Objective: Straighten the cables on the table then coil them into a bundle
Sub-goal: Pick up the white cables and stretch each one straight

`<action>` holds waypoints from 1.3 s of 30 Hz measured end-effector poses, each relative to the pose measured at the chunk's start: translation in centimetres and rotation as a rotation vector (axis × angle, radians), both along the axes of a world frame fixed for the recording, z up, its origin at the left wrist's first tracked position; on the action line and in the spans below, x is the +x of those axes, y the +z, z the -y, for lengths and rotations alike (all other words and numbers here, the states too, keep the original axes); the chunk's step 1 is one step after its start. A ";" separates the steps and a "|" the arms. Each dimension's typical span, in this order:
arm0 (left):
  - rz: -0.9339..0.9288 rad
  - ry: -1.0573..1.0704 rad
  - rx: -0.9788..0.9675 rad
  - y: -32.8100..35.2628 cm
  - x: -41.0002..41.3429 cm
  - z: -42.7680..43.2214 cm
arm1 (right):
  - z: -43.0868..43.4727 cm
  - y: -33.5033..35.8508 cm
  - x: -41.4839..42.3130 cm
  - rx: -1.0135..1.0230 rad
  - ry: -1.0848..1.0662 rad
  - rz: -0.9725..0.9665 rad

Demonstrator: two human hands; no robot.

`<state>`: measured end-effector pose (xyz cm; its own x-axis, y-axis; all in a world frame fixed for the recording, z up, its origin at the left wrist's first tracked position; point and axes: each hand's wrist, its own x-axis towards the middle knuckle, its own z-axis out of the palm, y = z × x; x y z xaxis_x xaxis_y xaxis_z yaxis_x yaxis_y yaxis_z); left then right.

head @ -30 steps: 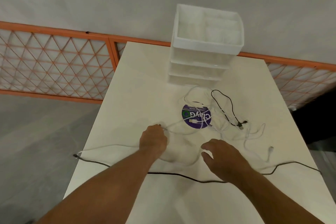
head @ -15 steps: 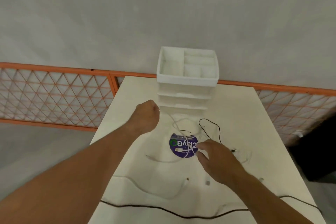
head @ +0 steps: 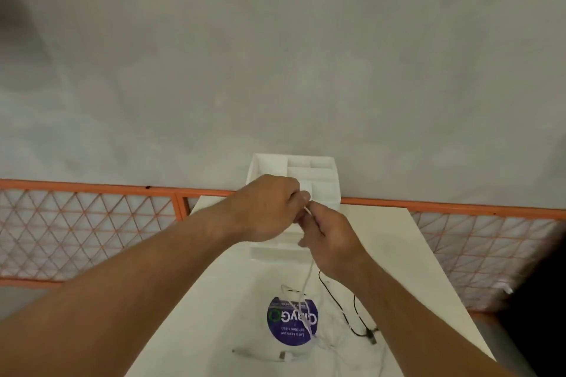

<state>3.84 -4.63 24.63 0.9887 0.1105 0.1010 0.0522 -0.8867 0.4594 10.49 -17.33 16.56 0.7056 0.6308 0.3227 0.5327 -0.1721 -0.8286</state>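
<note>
purple round sticker (head: 292, 322) | upside down | "Let's keep our pantries clean" | brand unclear

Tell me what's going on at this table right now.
A person's left hand and right hand meet above the table, both pinching a white cable that hangs down to the purple round sticker. A black cable lies loose beside it, in front of a white drawer organizer. Nothing is coiled yet.
</note>
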 end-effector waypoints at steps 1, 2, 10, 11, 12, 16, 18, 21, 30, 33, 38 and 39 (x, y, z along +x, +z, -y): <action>0.008 -0.011 0.056 0.5 -0.2 -0.5 | 0.2 1.0 0.2 0.009 0.018 0.035; 0.023 -0.018 0.104 1.0 -0.2 -1.0 | 0.4 2.0 0.5 0.004 0.028 0.072; 0.321 0.023 0.307 3.1 0.0 -4.1 | 1.1 8.1 2.3 -0.117 -0.049 0.416; 0.340 0.026 0.344 3.1 0.1 -4.2 | 1.1 8.3 2.4 -0.147 -0.069 0.436; 0.353 0.029 0.382 2.9 0.1 -4.3 | 1.1 8.4 2.6 -0.192 -0.087 0.463; 0.346 0.060 0.478 2.0 -0.4 -5.7 | 1.7 8.4 3.0 -0.389 -0.167 0.533; 0.336 0.078 0.504 1.5 -0.9 -6.5 | 2.2 8.1 3.3 -0.437 -0.194 0.516; 0.322 0.126 0.521 0.9 -1.7 -7.6 | 2.5 7.8 3.7 -0.479 -0.229 0.498; 0.324 0.271 0.510 0.8 -4.4 -13.5 | 3.8 8.5 5.1 -0.526 -0.296 0.518; 0.321 0.298 0.484 0.3 -5.6 -15.7 | 4.1 8.9 5.3 -0.526 -0.312 0.504; 0.234 0.344 -0.058 -1.5 -5.1 -15.1 | 3.2 9.7 4.6 -0.401 -0.302 0.491; 0.229 0.334 -0.183 -1.7 -4.8 -14.4 | 2.9 10.0 4.3 -0.379 -0.283 0.488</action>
